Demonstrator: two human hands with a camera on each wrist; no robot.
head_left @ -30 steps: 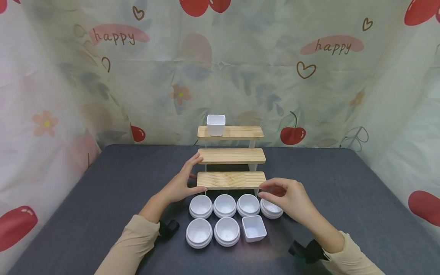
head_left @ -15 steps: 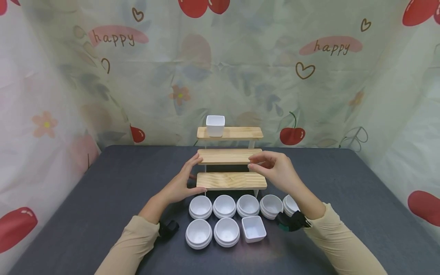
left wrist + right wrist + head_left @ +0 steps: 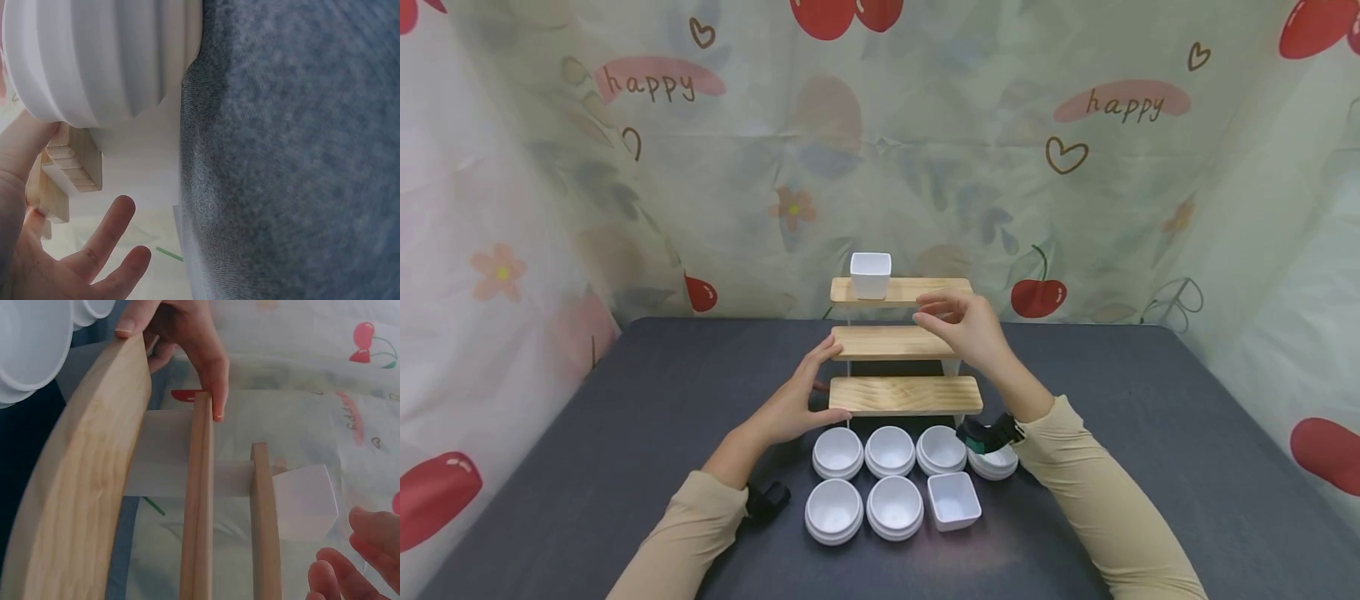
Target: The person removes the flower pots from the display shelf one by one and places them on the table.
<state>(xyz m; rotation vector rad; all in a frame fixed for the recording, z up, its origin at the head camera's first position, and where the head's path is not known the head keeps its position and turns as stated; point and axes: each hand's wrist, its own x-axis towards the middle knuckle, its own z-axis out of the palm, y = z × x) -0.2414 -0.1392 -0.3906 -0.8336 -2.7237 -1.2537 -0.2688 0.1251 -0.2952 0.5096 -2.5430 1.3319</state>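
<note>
A three-tier wooden display stand [image 3: 906, 396] with white side supports stands at the middle of the table. My left hand [image 3: 793, 400] steadies its left side, thumb on the bottom board's corner and a finger at the middle board's end. In the left wrist view, other fingers [image 3: 109, 234] stretch out loosely. A square white cup [image 3: 871, 276] sits on the left part of the top board [image 3: 265, 519]. Right of that cup, before the top board, hovers my right hand [image 3: 966, 329], fingers bent and holding nothing. The right wrist view shows its fingertips [image 3: 369, 528] apart from the cup.
Several round white bowls [image 3: 890, 450] stand in two rows in front of the stand, close to its base. A square white cup [image 3: 954, 500] ends the front row. My right sleeve [image 3: 1097, 475] hides part of the right side. A patterned curtain [image 3: 880, 167] hangs behind the table.
My right hand has moved up and leftward, from beside the bottom board past the middle board to the top one. My left hand has stayed on the stand.
</note>
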